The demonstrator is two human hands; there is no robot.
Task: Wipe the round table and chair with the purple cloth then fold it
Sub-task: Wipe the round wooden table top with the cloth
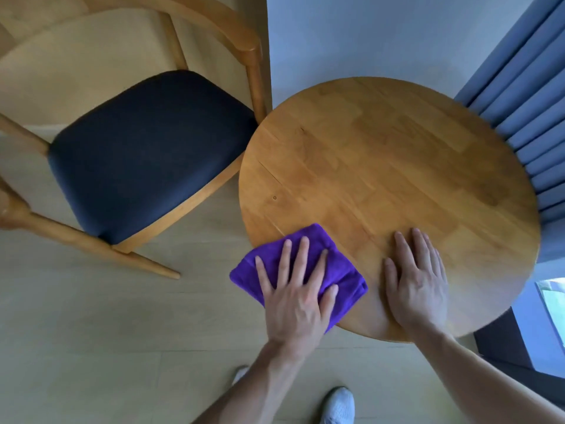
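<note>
Step in hand, by judgement: wiping of the round worktop [397, 166], at the near left rim.

Left hand [293, 298]: laid flat, palm down, fingers [302, 255] spread wide, pressing on the purple cloth [345, 270]. No pinch, no closed grip; held by downward pressure alone.

Purple cloth: bunched into a rough square, lying on the near left edge of the worktop. Left corner [241, 273] overhangs the rim, with the floor [91, 347] below.

Right hand [417, 286]: flat on bare wood just beside the cloth, fingers loosely spread, holding nothing. Appears to be bracing the worktop.

Worktop surface: bare wood, nothing standing on it. Small dark mark [274, 197] toward the left side, too small to identify. No visible moisture or wipe trail, so extent of wiped area cannot be told.

Chair [146, 154]: to the left of the worktop, dark seat pad in a wooden frame, frame close against the worktop rim. No cloth on it; judged not yet attended to. Folding likewise outstanding.

Progress, by judgement: early part of the task.

Next move calls for: sustained palm pressure and sweeps away from the rim, across the middle and far side. Also calls for shifting the bracing hand to clear the wood under it. Risk noted: overhanging corner dragging off the edge and cloth slipping from under a flat palm.

Curtain [526, 117] touches the far right rim; care needed there.
</note>
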